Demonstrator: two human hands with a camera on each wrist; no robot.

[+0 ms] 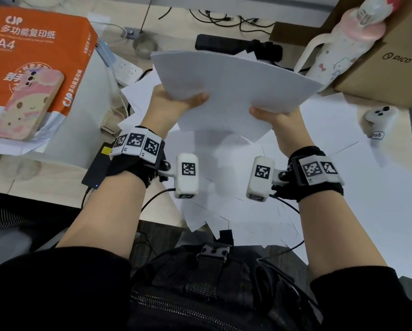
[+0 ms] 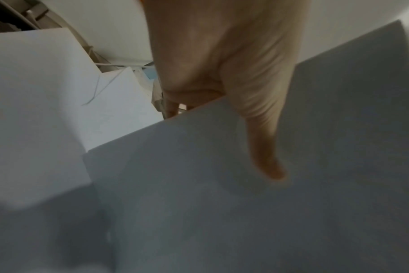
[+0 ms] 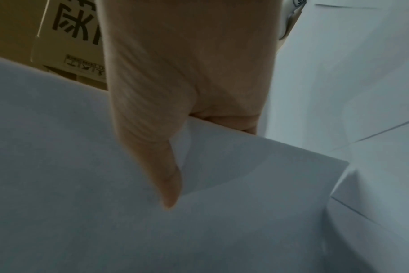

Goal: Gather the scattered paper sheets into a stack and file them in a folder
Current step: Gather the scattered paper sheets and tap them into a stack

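Left hand [image 1: 169,101] and right hand [image 1: 275,118] both pinching the paper stack [image 1: 229,84], thumbs on top, loose sheets [image 1: 343,187] on tabletop, orange paper pack [image 1: 33,56] only in head view

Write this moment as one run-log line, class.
left hand: grips paper stack | right hand: grips it too | stack: lifted | loose sheets: on desk | folder: unseen

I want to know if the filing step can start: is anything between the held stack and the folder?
Cannot say: no folder shows in any view. The left hand and right hand pinch the paper stack above the loose sheets that remain scattered on the desk.
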